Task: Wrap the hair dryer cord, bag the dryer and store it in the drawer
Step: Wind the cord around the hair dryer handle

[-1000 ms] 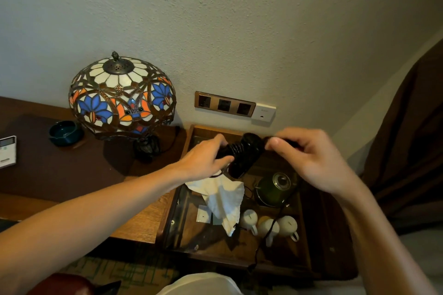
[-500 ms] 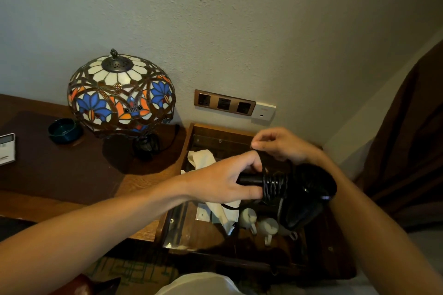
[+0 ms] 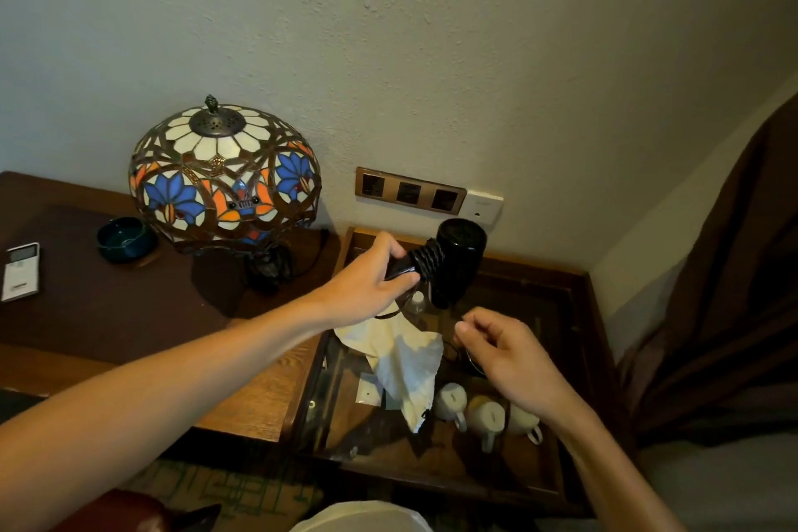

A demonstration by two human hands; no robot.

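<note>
One black hair dryer [image 3: 455, 261] is held above the back of the open drawer [image 3: 578, 359], at twelve o'clock from the person. The left hand [image 3: 367, 287] has its fingers curled around the handle, where the cord [image 3: 427, 259] sits in tight coils. The right hand [image 3: 507, 356], at two o'clock and lower, pinches a thin loose length of cord between thumb and fingers. One pale cloth bag [image 3: 399, 359] droops beneath the left hand. Inside the drawer stand three white cups [image 3: 486, 413] in a row. On the wooden surface [image 3: 108, 315] at ten o'clock are one stained-glass lamp [image 3: 224, 175], one dark green ashtray [image 3: 125, 238] and one white remote [image 3: 21, 271].
</note>
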